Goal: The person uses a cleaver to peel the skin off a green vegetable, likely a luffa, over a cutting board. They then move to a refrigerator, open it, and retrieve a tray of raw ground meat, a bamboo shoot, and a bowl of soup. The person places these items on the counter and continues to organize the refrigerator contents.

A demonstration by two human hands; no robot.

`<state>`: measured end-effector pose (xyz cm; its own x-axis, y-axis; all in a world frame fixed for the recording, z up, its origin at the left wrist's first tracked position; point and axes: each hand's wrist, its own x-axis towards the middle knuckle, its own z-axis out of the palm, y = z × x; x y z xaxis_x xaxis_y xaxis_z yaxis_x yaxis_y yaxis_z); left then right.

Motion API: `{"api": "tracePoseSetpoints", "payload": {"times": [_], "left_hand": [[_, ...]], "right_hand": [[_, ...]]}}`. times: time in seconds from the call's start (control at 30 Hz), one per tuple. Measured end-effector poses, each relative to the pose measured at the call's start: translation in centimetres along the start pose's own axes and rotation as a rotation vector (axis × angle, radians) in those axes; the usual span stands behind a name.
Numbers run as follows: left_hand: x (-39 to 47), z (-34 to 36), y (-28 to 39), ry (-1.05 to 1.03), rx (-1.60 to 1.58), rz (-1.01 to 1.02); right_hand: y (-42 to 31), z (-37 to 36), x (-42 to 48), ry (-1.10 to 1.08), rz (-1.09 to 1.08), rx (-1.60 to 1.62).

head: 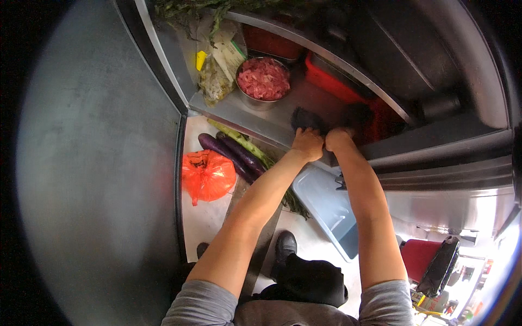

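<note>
Both my arms reach into a metal refrigerator cabinet over its lower shelf (281, 126). My left hand (308, 144) has its fingers curled at the near edge of a dark, ragged-edged item (306, 118), perhaps a black bag or cloth. Close beside it, my right hand (338, 139) is bent at the wrist, its fingers mostly hidden. A second dark patch (357, 115) lies just beyond that hand; I cannot tell if it belongs to the same item. Left of my hands, a steel bowl (261, 103) heaped with raw sliced meat (264, 79) stands on the shelf.
A red plastic bin (332, 79) and a clear bag of food (216, 83) share the shelf. The open door (102, 163) stands left. On the floor lie eggplants (230, 153), a tied red plastic bag (210, 175) and a blue-grey tub (322, 203). Leafy greens (216, 16) hang above.
</note>
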<state>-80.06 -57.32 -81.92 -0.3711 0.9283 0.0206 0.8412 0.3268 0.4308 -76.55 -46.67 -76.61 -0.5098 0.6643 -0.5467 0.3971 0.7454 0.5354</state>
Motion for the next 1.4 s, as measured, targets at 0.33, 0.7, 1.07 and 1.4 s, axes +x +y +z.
{"api": "tracePoseSetpoints", "payload": {"times": [0.33,0.7,1.07,1.4], "left_hand": [[-5.6,-11.7,-7.3,0.103,0.375,-0.089],[-2.3,-3.9,-5.6,0.074,0.055,-0.118],[1.4,2.5,-0.2,-0.078,-0.373,0.038],[-0.4,-4.8,2.8,0.187,-0.529,0.069]], "right_hand": [[-4.9,-4.8,-2.7,0.437,-0.452,0.759],[-2.0,-3.2,-2.0,-0.039,-0.191,0.249],[-0.4,0.7,-12.1,0.635,-0.152,0.104],[4.7,6.5,-25.1,0.521,-0.207,-0.439]]}}
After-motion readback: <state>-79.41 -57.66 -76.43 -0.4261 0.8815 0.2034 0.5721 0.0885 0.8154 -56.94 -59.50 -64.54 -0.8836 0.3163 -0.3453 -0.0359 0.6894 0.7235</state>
